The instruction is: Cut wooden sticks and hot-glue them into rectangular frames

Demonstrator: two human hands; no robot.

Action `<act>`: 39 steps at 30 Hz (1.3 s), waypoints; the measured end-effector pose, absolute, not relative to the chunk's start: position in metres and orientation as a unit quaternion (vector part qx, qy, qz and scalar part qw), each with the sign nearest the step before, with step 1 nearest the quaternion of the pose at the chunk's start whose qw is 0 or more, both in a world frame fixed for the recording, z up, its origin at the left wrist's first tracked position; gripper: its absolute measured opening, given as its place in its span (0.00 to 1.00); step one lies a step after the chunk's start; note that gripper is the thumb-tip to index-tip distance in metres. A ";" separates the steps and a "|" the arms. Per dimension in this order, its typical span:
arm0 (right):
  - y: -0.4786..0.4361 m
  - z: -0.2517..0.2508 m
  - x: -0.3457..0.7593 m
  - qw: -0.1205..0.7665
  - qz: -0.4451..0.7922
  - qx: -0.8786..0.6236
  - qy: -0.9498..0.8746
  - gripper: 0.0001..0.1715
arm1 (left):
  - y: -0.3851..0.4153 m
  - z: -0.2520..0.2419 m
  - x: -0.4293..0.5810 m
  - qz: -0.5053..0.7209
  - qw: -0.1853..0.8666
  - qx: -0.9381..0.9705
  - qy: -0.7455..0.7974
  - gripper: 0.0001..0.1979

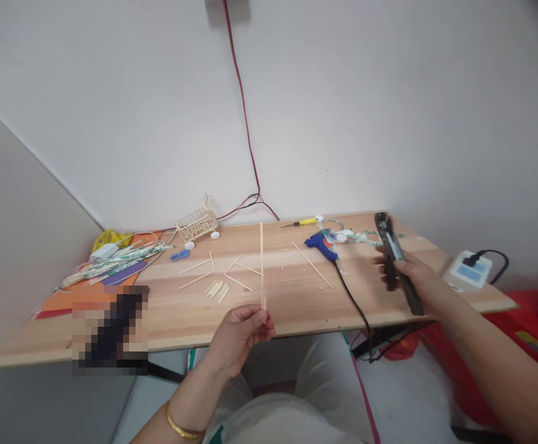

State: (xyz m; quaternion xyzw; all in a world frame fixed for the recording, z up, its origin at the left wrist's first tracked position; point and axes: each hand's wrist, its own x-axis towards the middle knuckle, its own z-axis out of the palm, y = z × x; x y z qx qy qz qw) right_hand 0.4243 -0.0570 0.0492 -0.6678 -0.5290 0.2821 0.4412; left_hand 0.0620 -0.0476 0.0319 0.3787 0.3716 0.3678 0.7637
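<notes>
My left hand (241,336) pinches the lower end of a thin bamboo stick (262,265) and holds it upright over the front edge of the wooden table (296,302). My right hand (411,274) is closed round the handles of dark pliers (391,246), whose jaws point up and away, to the right of the stick and apart from it. Loose sticks (217,280), some cut short, lie on the table beyond my left hand.
A blue glue gun (321,245) with a black cord lies mid-table, a small stick-built basket (197,223) and a yellow screwdriver (303,222) near the wall. Coloured paper and stick wrappers (111,265) sit at left. A white power box (469,271) rests at the right end.
</notes>
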 end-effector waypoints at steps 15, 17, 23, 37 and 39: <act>-0.098 0.088 0.314 0.204 0.332 -0.542 -0.744 0.35 | -0.062 0.057 0.067 0.347 0.746 0.455 0.341 0.10; -0.099 0.092 0.313 0.192 0.320 -0.537 -0.756 0.35 | -0.062 0.058 0.067 0.343 0.743 0.465 0.338 0.10; -0.098 0.101 0.307 0.166 0.291 -0.538 -0.773 0.33 | -0.063 0.063 0.067 0.330 0.715 0.526 0.322 0.11; -0.100 0.105 0.296 0.137 0.254 -0.536 -0.793 0.25 | -0.062 0.063 0.064 0.312 0.645 0.600 0.356 0.11; -0.100 0.105 0.295 0.130 0.254 -0.536 -0.794 0.24 | -0.062 0.062 0.064 0.309 0.639 0.606 0.359 0.10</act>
